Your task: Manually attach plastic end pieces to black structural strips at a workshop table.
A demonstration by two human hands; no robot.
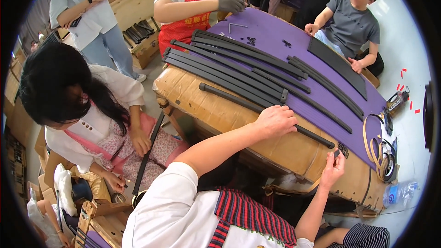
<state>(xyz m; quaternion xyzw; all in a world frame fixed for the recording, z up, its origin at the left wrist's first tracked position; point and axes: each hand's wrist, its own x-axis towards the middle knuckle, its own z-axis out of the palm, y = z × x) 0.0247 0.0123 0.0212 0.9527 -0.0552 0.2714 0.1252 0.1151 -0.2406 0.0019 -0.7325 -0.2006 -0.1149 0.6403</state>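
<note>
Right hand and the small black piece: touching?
Touching. The head view shows the right hand pinching the small black piece, whose dark end protrudes above the grip.

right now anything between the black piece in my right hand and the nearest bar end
Nothing visible: the black piece in your right hand is close to the black bar; whether they touch is unclear.

You wear a white T-shirt with a loose short left sleeve (171,184) and a matching right sleeve (304,243). Over the front lies a striped apron bib (255,216) in red and dark navy or black, with a narrow striped strap (219,235) beside it. Green lettering marks the shirt. Your left hand (277,120) and right hand (331,170) are bare.
</note>
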